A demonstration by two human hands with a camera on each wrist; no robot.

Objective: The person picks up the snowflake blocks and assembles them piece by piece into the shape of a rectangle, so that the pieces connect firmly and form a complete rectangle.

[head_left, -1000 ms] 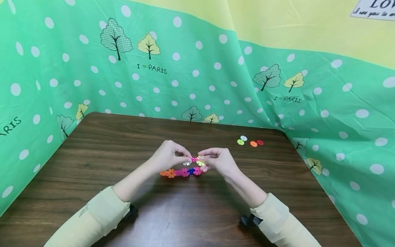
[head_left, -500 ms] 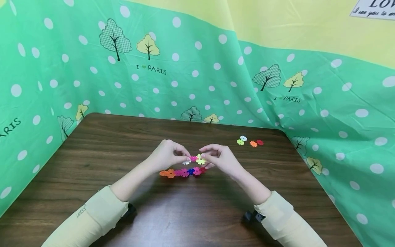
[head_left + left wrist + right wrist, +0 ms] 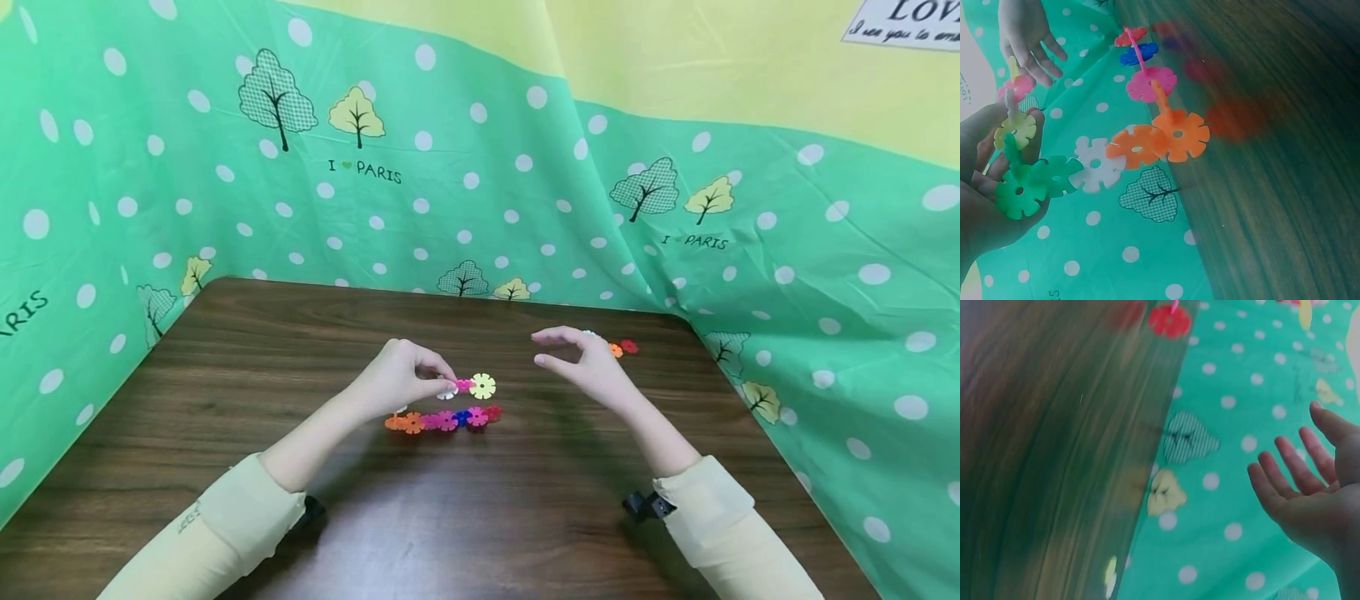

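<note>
My left hand (image 3: 397,381) pinches a chain of notched, flower-shaped interlocking discs, held above the table. In the head view, the chain's upper end shows a pink disc and a pale yellow disc (image 3: 482,386) at the tip. Its lower run of orange, pink, blue and red discs (image 3: 447,420) hangs nearer the body. From the left wrist view, green discs (image 3: 1020,190), a white disc (image 3: 1096,164) and orange discs (image 3: 1179,134) join the two runs in one curve. My right hand (image 3: 592,367) is apart from the chain, fingers spread and holding nothing, close to some loose discs.
Loose discs lie at the table's back right: a red disc (image 3: 629,347), an orange disc (image 3: 616,350) and a white disc (image 3: 591,333) partly behind my right hand. A green-and-yellow patterned curtain (image 3: 450,167) surrounds the dark wooden table (image 3: 480,517).
My right hand has let go of the chain's yellow end and moved right, toward the loose discs, now covering the light green one. My left hand keeps its pinch, nearly in place.
</note>
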